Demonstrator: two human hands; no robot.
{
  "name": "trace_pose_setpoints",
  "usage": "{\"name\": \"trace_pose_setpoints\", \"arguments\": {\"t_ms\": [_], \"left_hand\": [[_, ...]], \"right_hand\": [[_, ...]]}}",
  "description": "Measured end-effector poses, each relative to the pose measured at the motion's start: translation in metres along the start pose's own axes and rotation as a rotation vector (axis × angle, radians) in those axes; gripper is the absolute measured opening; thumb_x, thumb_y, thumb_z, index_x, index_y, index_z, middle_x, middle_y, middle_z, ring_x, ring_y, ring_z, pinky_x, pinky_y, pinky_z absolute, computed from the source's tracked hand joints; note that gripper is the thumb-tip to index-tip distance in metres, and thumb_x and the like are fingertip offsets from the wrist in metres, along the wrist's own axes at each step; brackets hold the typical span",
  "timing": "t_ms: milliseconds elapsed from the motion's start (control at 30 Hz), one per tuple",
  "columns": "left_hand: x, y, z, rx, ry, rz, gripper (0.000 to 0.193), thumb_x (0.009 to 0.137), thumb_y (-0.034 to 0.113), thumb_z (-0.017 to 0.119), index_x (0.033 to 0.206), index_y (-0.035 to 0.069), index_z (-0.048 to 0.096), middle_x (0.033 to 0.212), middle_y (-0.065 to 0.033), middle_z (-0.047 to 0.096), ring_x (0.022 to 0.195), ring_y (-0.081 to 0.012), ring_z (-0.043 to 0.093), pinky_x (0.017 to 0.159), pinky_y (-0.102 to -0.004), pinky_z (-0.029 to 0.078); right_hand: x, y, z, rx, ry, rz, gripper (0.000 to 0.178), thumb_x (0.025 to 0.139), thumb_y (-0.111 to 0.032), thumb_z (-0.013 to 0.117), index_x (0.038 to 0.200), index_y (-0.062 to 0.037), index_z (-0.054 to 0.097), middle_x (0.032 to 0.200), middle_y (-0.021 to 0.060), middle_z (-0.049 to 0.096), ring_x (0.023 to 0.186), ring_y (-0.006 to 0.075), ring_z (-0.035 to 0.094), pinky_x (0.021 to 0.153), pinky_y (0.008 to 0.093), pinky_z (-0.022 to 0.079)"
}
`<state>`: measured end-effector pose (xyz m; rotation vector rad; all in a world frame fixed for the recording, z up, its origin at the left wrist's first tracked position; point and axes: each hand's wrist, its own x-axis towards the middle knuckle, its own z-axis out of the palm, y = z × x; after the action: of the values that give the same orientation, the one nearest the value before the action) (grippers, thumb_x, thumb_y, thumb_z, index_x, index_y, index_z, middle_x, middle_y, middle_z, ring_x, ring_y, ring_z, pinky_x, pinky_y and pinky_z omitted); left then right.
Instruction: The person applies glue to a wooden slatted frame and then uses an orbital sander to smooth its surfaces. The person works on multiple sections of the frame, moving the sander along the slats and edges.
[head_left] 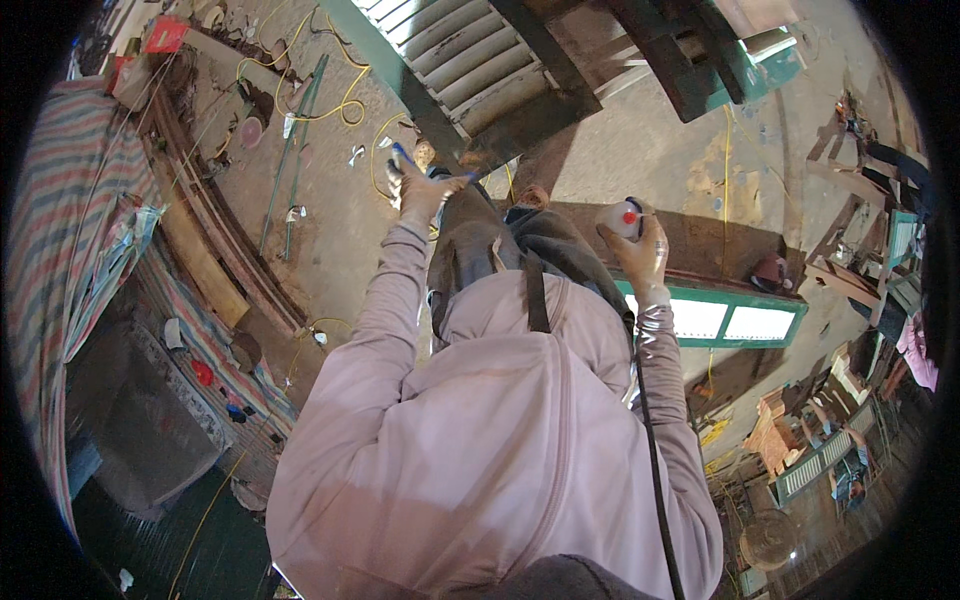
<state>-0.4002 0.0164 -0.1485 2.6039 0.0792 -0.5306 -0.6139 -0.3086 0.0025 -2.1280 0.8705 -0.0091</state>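
Note:
My right hand (643, 250) is wrapped round a small whitish translucent bottle (617, 216) with a red tip facing up. The bottle is held out over the floor, right of my knees. My left hand (418, 192) is raised beside my left knee with its fingers spread and nothing visible in them; blue covers some of the fingertips. Just beyond that hand lies the near corner of a louvred shutter (475, 62) with pale slats and a dark green frame. My left hand appears apart from it, though the exact gap is hard to judge.
Another dark green frame (690, 55) stands at the far right. A green panel with white panes (728, 318) lies right of my legs. Yellow cord (352, 108) loops over the floor at the left. Long wooden boards (205, 225) and a striped tarp (85, 190) are further left.

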Motion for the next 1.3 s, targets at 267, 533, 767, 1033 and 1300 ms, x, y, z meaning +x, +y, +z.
{"name": "trace_pose_setpoints", "arguments": {"t_ms": [267,533,767,1033,1300], "left_hand": [[-0.008,0.057,0.012,0.634,0.261,0.230,0.100,0.098,0.067,0.043,0.161,-0.007,0.019,0.170,-0.0269,0.013,0.159,-0.0419,0.007,0.128,-0.0541,0.002],[-0.073,0.097,0.028,0.598,-0.144,0.918,0.105,0.092,0.070,0.050,0.160,-0.006,0.024,0.168,-0.0264,0.023,0.158,-0.0404,0.015,0.129,-0.0543,0.006],[-0.054,0.067,-0.036,0.771,-0.245,0.660,0.098,0.094,0.069,0.049,0.160,-0.002,0.029,0.166,-0.0213,0.031,0.157,-0.0367,0.020,0.127,-0.0576,0.005],[-0.081,0.056,-0.001,0.709,-0.423,1.185,0.072,0.090,0.052,0.063,0.147,0.010,0.052,0.159,-0.0155,0.043,0.150,-0.0360,0.035,0.125,-0.0611,0.017],[-0.099,-0.004,-0.017,0.161,-0.047,0.859,0.058,0.091,0.040,0.068,0.139,0.009,0.059,0.145,-0.0158,0.052,0.137,-0.0389,0.046,0.113,-0.0524,0.039]], "right_hand": [[0.015,-0.010,0.020,0.008,-0.091,-0.212,0.060,0.073,-0.027,0.091,0.121,-0.0052,0.062,0.101,0.0157,0.072,0.092,0.0280,0.070,0.083,0.0395,0.056],[0.028,-0.043,0.048,-0.002,-0.123,-0.297,0.062,0.076,-0.030,0.087,0.127,-0.0057,0.061,0.115,0.0182,0.065,0.106,0.0391,0.065,0.090,0.0453,0.053],[0.040,-0.049,0.067,-0.214,-0.119,-0.354,0.070,0.077,-0.033,0.087,0.136,-0.0086,0.059,0.124,0.0186,0.066,0.112,0.0376,0.063,0.096,0.0463,0.051],[0.043,-0.066,0.078,-0.492,-0.205,-0.389,0.074,0.076,-0.046,0.084,0.136,-0.0102,0.060,0.116,0.0146,0.071,0.108,0.0368,0.066,0.094,0.0495,0.049],[0.046,-0.092,0.089,-0.581,-0.245,-0.487,0.066,0.081,-0.049,0.077,0.131,-0.0095,0.061,0.111,0.0144,0.071,0.104,0.0361,0.066,0.090,0.0500,0.049]]}}
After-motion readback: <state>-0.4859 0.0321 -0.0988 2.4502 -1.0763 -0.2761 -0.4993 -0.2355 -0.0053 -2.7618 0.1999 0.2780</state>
